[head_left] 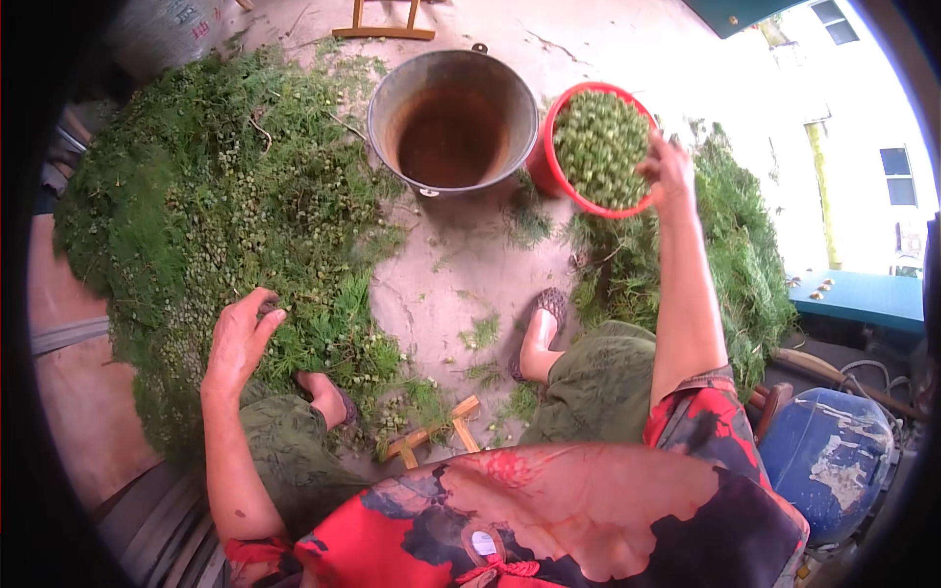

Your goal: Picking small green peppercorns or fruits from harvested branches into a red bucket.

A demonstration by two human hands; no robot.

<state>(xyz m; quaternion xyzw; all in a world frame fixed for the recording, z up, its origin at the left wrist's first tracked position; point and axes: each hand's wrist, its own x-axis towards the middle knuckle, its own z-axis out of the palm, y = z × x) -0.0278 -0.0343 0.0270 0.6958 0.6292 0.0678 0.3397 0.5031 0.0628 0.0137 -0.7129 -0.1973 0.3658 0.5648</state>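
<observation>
My right hand (670, 174) is at the right rim of a red bucket (546, 169), its bent fingers drawn together over the green cones (600, 147) that fill the bucket. What those fingers hold, if anything, is hidden and a little blurred. Above the near part of a big heap of cut conifer branches (225, 196) on the left is my left hand (243, 333). Its fingers curl toward the thumb, with a dark patch between them that I cannot make out. Small pale-green cones show among the heap's sprays.
Left of the red bucket stands a metal pail (451, 73), rusty brown inside. More branches (730, 255) lie on the right, and loose sprigs litter the floor between my feet. A blue drum (828, 431) with peeling paint and a teal board (863, 299) are further right. Wooden frame (384, 32) sits behind.
</observation>
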